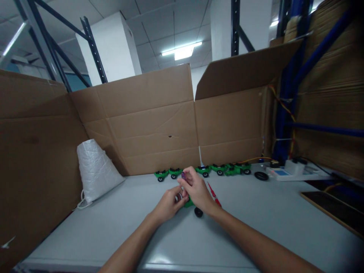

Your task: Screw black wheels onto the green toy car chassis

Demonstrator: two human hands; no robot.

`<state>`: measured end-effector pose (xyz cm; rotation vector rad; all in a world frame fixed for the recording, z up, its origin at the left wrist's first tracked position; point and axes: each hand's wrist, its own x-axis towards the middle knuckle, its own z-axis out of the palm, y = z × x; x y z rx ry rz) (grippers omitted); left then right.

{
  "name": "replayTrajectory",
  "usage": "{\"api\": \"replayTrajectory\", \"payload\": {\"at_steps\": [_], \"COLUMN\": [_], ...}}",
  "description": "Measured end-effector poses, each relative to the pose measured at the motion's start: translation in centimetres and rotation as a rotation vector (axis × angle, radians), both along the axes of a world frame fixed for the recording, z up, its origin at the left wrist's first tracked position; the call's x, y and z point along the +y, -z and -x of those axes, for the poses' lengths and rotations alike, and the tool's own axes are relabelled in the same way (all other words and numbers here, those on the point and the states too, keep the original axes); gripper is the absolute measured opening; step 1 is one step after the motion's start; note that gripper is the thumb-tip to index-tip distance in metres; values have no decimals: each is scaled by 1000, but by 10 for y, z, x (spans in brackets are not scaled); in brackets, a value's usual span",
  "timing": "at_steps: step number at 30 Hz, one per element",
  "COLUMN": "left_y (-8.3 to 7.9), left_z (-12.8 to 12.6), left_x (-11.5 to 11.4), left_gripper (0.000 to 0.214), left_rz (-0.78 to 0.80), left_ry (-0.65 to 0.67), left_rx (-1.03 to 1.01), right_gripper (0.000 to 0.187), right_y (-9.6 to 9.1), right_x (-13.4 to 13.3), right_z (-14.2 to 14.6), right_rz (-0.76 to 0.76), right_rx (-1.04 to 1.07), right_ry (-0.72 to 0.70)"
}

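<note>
Clock positions from the centre of view. Between eight and nine o'clock: silvery-white padded bag (95,170), upright on the tabletop (113,235), with a pale cord at its base. Behind: creased brown cardboard panel (150,125), small dark mark on its face. Between two and three: blue rack post (284,125). Between three and four: white power strip (280,173), adapter seated on it. Between ten and eleven: white pillar (106,49). Twelve: ceiling lamp (183,52), lit.

The hands (167,205) hold a green wheeled toy (189,203) and a small purple piece (183,176).
</note>
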<state>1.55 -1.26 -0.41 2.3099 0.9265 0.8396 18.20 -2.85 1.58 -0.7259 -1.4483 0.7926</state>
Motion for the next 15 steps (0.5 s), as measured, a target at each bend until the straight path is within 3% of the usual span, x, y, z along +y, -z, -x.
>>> {"api": "replayTrajectory", "payload": {"at_steps": [8,15], "left_y": [3,2], "left_z": [2,3], "left_x": [5,3], "left_gripper": [23,15], "left_rz": [-7,0], "left_ry": [-19,11], "left_rx": [26,22], "right_gripper": [37,34], "right_y": [1,1], "right_x": [4,4], "right_z": [-3,-5], "right_rz": [19,36], "right_rx": [-11,-39], "right_ry": [-132,-133]}}
